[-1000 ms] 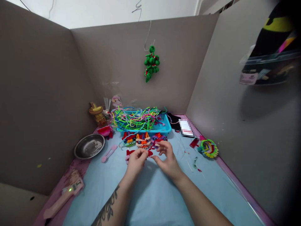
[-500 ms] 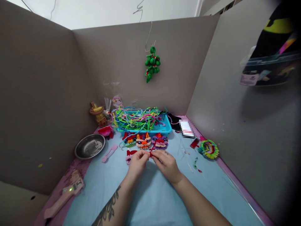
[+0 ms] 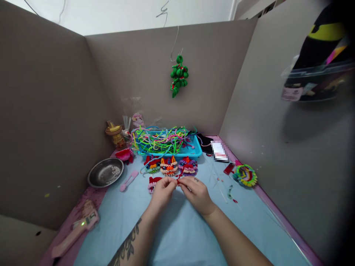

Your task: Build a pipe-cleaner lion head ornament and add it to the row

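Over the middle of the blue cloth, my left hand (image 3: pixel 164 190) and my right hand (image 3: pixel 195 192) meet, both closed in a pinch. Between their fingertips is a small piece of red pipe cleaner (image 3: pixel 178 181), mostly hidden by the fingers. Partly behind my left hand lies a red and pink fuzzy piece (image 3: pixel 152 184). Just beyond the hands stand three fuzzy pipe-cleaner faces: a red and green one (image 3: pixel 152 165), an orange and cream one (image 3: pixel 169 167) and a purple one (image 3: pixel 188 167).
Behind the faces, a blue tray (image 3: pixel 197 147) holds tangled pipe cleaners (image 3: pixel 161 140). To the left are a metal bowl (image 3: pixel 102 173) with white beads, a pink plastic tool (image 3: pixel 129 181) and a pink glue gun (image 3: pixel 80 232). At right lies a colourful fuzzy ring (image 3: pixel 246 176).
Almost nothing differs. Both hands keep their pinch on the red piece at the same spot, while the view shifts very slightly.
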`<state>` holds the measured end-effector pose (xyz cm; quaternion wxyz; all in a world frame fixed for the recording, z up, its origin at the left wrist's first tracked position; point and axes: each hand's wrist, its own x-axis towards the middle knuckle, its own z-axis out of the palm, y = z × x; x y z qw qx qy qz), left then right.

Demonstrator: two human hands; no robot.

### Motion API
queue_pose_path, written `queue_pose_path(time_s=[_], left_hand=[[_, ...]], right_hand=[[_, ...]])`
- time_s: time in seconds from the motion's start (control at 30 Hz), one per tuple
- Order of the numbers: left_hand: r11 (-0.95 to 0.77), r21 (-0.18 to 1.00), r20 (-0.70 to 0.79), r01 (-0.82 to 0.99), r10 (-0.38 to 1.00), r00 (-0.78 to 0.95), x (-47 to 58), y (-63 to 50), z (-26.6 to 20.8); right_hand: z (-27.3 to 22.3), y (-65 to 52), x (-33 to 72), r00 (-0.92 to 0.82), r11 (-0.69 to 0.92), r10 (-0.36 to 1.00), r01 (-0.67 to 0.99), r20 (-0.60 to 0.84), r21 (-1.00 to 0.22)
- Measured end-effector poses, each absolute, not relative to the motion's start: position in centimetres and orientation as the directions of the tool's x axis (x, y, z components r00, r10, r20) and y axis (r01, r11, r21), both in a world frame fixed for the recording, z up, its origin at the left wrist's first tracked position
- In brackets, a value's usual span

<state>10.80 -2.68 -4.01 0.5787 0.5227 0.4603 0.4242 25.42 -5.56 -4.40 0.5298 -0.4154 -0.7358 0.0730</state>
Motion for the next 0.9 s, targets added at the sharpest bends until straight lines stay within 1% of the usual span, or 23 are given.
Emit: queue_pose_path(time_s=[0.1, 0.17, 0.23, 0.33, 0.4, 0.47, 0.73, 0.9], left_hand=[[0.036, 0.999, -0.041, 0.028, 0.978, 0.207, 10.7, -2.7, -3.9], [-0.005, 0.998, -0.008, 0.059, 0.977, 0.214, 10.6, -2.7, -3.8], [-0.051, 0.994, 0.026, 0.095, 0.970, 0.242, 10.6, -2.8, -3.7], [-0.111, 0.983, 0.060, 0.148, 0.948, 0.314, 10.7, -2.9, -3.5], [-0.134, 0.977, 0.067, 0.169, 0.933, 0.352, 10.8, -3.0, -3.3], [-0.139, 0.974, 0.068, 0.178, 0.932, 0.356, 10.8, -3.0, -3.2], [-0.124, 0.974, 0.068, 0.188, 0.957, 0.282, 10.4, -2.6, -3.5], [-0.138, 0.974, 0.094, 0.180, 0.967, 0.237, 10.3, -2.5, -3.7]], right_hand=[[-4.4, -5.3, 25.3, 0.002, 0.577, 0.757, 0.467, 0.654, -0.670], [-4.5, -5.0, 25.4, 0.081, 0.488, 0.826, 0.392, 0.558, -0.780], [-4.7, -4.6, 25.6, 0.122, 0.387, 0.895, 0.264, 0.428, -0.884], [-5.0, -4.1, 25.9, 0.082, 0.265, 0.960, 0.059, 0.270, -0.962], [-5.1, -4.0, 26.0, 0.052, 0.236, 0.970, 0.004, 0.236, -0.972], [-5.0, -4.1, 26.1, 0.063, 0.249, 0.966, 0.025, 0.250, -0.968], [-4.4, -4.3, 26.2, 0.118, 0.330, 0.923, 0.248, 0.366, -0.911], [-4.2, -4.5, 26.2, 0.121, 0.353, 0.911, 0.261, 0.393, -0.898]])
